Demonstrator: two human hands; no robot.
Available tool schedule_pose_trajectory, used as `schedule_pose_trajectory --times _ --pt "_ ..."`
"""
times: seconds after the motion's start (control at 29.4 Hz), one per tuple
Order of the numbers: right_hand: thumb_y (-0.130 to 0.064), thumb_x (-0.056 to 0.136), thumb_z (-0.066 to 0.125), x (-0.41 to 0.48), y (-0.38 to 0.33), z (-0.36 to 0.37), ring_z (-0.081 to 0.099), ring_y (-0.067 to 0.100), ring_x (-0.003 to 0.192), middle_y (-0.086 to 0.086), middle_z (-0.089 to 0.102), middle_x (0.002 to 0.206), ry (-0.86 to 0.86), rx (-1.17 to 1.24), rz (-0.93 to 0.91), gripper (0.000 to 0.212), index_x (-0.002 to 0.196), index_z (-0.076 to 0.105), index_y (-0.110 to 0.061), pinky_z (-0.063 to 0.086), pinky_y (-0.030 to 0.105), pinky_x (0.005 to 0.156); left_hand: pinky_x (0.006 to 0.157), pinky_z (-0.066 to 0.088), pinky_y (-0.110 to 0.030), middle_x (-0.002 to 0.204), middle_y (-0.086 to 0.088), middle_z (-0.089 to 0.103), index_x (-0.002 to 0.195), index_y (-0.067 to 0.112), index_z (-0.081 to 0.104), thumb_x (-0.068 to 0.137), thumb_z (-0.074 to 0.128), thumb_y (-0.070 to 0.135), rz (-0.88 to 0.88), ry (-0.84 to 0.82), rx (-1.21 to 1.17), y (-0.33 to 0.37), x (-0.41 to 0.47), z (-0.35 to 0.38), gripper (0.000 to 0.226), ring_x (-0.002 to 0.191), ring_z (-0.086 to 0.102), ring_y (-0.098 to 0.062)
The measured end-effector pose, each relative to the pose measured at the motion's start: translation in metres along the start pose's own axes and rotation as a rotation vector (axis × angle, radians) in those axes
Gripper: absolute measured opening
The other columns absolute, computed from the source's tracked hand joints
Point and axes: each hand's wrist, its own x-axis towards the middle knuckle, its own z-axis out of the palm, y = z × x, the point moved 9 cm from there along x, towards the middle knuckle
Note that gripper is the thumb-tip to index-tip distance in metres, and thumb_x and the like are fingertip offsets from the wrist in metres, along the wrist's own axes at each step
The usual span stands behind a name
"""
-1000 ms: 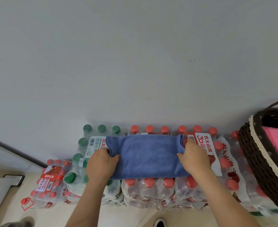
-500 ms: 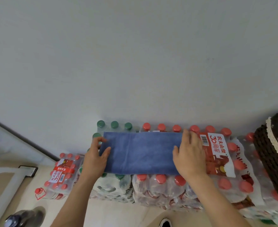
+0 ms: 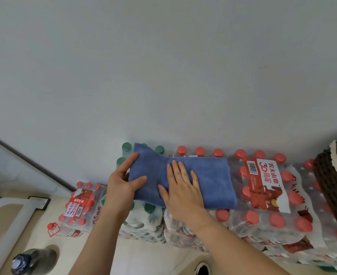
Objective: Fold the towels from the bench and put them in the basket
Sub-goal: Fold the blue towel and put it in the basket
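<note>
On top of the shrink-wrapped packs of water bottles (image 3: 267, 219) that serve as the bench, we see a blue towel (image 3: 211, 175) folded into a long strip. It runs from the green-capped pack at the left end towards the pack with the red and white label (image 3: 267, 187). One row of caps shows beyond it along the back edge by the wall (image 3: 163, 66), and another row shows in front of it along the front edge.

We find the left hand (image 3: 122, 185) at the towel's left end. Its thumb lies on top of the cloth and its fingers reach along and behind the end edge, so it pinches that end. The back left corner of the towel stands raised over the green caps.

We see the right hand (image 3: 183, 193) laid flat on the middle of the towel, palm down, fingers straight and slightly spread. It presses the cloth onto the packs and holds nothing.

At the right edge of the bench stands a dark woven basket (image 3: 334, 181) with a pale trim, only partly in view. It is well apart from the towel, with the labelled pack between them.

Down on the floor to the left we note a smaller pack of red-capped bottles (image 3: 80, 207), and nearer to us a dark bottle (image 3: 32, 259).
</note>
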Motion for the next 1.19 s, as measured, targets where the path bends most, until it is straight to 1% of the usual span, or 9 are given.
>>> schedule_pose_trajectory --times 0.1,0.17,0.24,0.31,0.41,0.71,0.82,0.92,1.19 --pt "-0.057 0.088 0.000 0.000 0.003 -0.012 -0.007 0.012 0.148 -0.002 -0.002 0.162 -0.031 0.241 -0.030 0.077 0.153 -0.001 -0.017 -0.004 0.037 0.117 0.071 0.056 -0.024 0.103 0.017 0.070 0.125 0.031 0.060 0.065 0.065 -0.008 0.055 -0.047 0.119 0.021 -0.004 0.021 0.071 0.094 0.068 -0.005" --pt "-0.046 0.100 0.024 -0.002 0.015 -0.037 0.018 0.009 0.145 0.002 0.020 0.159 -0.011 0.681 0.103 0.059 0.150 0.023 -0.015 0.014 0.031 0.119 0.074 0.056 -0.026 0.103 0.014 0.070 0.124 0.038 0.059 0.060 0.060 0.003 0.112 -0.088 0.248 0.035 -0.007 0.041 0.073 0.092 0.066 -0.005" --pt "-0.034 0.101 0.040 -0.007 0.030 -0.060 0.060 0.001 0.106 0.009 0.061 0.128 0.040 1.272 0.296 0.030 0.115 0.059 -0.016 0.045 0.027 0.094 0.077 0.056 -0.026 0.107 0.008 0.068 0.127 0.039 0.055 0.063 0.059 0.005 0.174 -0.157 0.348 0.044 -0.011 0.070 0.073 0.091 0.065 -0.003" --pt "-0.038 0.098 0.046 -0.008 0.043 -0.066 0.070 0.008 0.076 0.006 0.074 0.090 -0.012 1.719 0.451 0.031 0.089 0.067 -0.016 0.052 0.028 0.070 0.077 0.054 -0.023 0.106 0.004 0.068 0.132 0.034 0.052 0.069 0.059 -0.006 0.237 -0.292 0.404 0.048 -0.021 0.110 0.074 0.087 0.063 0.001" --pt "-0.038 0.092 0.057 -0.013 0.074 -0.064 0.069 0.015 0.063 0.001 0.072 0.075 -0.039 1.984 0.603 0.024 0.091 0.066 -0.016 0.052 0.021 0.050 0.076 0.050 -0.017 0.108 0.004 0.067 0.134 0.030 0.047 0.074 0.058 -0.008 0.337 -0.524 0.511 0.037 -0.041 0.164 0.072 0.087 0.062 0.003" --pt "-0.015 0.098 0.048 -0.017 0.130 -0.071 0.069 0.020 0.097 0.005 0.072 0.104 0.068 1.557 0.455 0.022 0.108 0.066 -0.020 0.055 0.035 0.080 0.108 0.030 -0.025 0.145 0.009 0.041 0.138 0.023 0.047 0.075 0.067 0.045 0.627 -0.352 0.930 -0.015 -0.052 0.129 0.070 0.132 0.036 -0.012" --pt "-0.011 0.099 0.039 -0.019 0.142 -0.071 0.063 0.014 0.100 -0.006 0.066 0.105 0.128 1.285 0.428 0.028 0.107 0.060 -0.027 0.052 0.028 0.079 0.110 0.030 -0.039 0.153 -0.002 0.030 0.144 0.017 0.038 0.080 0.062 0.047 0.616 -0.336 1.071 -0.047 -0.051 0.129 0.074 0.139 0.027 -0.024" --pt "-0.018 0.098 0.040 -0.017 0.157 -0.066 0.062 0.026 0.090 0.004 0.064 0.101 0.165 0.977 0.451 0.020 0.110 0.056 -0.020 0.053 0.046 0.081 0.108 0.038 -0.048 0.152 -0.008 0.034 0.141 0.016 0.040 0.084 0.051 0.039 0.641 -0.297 1.200 -0.054 -0.045 0.134 0.062 0.138 0.031 -0.030" --pt "-0.015 0.084 0.060 -0.018 0.154 -0.062 0.062 0.016 0.081 -0.006 0.063 0.089 0.173 0.902 0.364 0.020 0.100 0.056 -0.024 0.045 0.024 0.063 0.095 0.047 -0.052 0.147 -0.012 0.043 0.133 0.016 0.054 0.090 0.040 0.034 0.696 -0.342 1.411 -0.055 -0.046 0.149 0.048 0.135 0.039 -0.034"
